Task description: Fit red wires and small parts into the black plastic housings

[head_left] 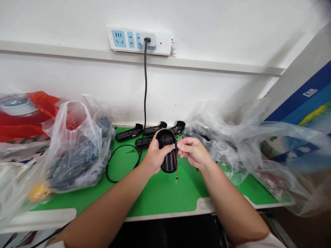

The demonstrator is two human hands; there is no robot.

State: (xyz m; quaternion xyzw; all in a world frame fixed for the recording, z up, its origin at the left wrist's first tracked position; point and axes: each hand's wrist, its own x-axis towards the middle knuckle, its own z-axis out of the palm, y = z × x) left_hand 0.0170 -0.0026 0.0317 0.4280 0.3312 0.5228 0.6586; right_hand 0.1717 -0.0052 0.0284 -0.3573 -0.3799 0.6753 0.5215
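We work at a green bench (165,193) below a wall with one white power strip (139,41), its one black cord (145,89) running down. On the bench are two clear bags: one clear bag (77,148) of dark parts on our left, another clear bag (214,144) crumpled on our right. Four black pieces (128,133) lie at the back, beside one looped black cable (121,165). Over the bench, our closed left hand (156,156) grips one black casing (168,151). Our right hand (192,152) pinches one small metal connector (173,146) at the casing's top, and one red wire (176,168) hangs below.
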